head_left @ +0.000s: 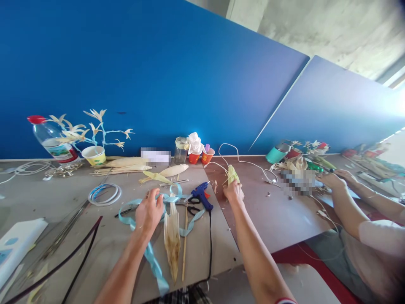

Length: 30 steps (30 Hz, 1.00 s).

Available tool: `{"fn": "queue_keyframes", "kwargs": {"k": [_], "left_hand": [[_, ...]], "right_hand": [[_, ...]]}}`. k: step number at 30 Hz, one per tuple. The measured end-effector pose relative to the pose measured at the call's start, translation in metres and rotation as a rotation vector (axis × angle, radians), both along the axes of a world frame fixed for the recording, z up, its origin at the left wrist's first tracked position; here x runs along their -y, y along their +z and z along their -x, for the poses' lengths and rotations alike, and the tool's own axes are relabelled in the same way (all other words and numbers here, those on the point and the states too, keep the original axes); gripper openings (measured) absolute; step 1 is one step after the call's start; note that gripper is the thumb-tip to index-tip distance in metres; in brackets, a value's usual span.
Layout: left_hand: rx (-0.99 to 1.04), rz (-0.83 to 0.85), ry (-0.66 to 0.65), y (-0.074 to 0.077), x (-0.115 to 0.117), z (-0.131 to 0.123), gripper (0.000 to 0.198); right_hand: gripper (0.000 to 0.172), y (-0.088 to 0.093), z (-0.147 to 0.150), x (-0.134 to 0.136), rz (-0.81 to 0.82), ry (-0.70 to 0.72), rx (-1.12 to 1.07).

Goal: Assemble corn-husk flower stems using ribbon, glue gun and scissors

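Observation:
My right hand (234, 193) is closed around the lower end of a pale green corn husk (233, 173), near the seam between the two tabletops. My left hand (149, 212) hovers over a loose light-blue ribbon (155, 266), thumb and forefinger apart, and no held thing shows in it. Just right of that hand lies a dry, brown-stained corn husk (172, 245), with a thin stick (184, 249) alongside. A blue glue gun (202, 196) rests close to black-handled scissors (193, 207) between my hands.
Behind are husks (126, 162), a glass jar (181, 150), red paper cups (207, 156) and a cup of husk flowers (94, 156) beside a bottle (60, 145). A ribbon roll (104, 194) and wires (68, 226) lie left. A co-worker's hands (335, 179) are at right.

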<state>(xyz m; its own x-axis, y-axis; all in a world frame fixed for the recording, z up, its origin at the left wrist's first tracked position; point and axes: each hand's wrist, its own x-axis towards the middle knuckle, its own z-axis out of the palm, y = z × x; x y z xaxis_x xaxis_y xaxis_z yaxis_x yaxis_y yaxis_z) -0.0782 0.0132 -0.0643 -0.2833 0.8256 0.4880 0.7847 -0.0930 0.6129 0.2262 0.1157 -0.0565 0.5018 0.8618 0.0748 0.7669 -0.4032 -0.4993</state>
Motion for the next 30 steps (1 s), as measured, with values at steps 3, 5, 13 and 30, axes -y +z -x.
{"fn": "queue_keyframes", "kwargs": {"k": [3,5,13,30], "left_hand": [[0.086,-0.085,0.001,0.006,0.000,0.001,0.019],[0.156,-0.119,0.007,0.011,0.001,0.001,0.019],[0.386,-0.131,0.052,0.012,0.002,0.007,0.023],[0.338,-0.167,0.041,0.011,0.001,0.005,0.020]], "right_hand": [[0.030,-0.003,-0.012,-0.004,0.005,0.000,-0.029],[0.024,0.003,-0.014,-0.002,-0.020,0.005,-0.046],[0.034,0.048,0.018,0.010,-0.471,0.140,-0.208],[0.033,0.022,0.169,0.020,-0.212,0.915,-0.012]]}}
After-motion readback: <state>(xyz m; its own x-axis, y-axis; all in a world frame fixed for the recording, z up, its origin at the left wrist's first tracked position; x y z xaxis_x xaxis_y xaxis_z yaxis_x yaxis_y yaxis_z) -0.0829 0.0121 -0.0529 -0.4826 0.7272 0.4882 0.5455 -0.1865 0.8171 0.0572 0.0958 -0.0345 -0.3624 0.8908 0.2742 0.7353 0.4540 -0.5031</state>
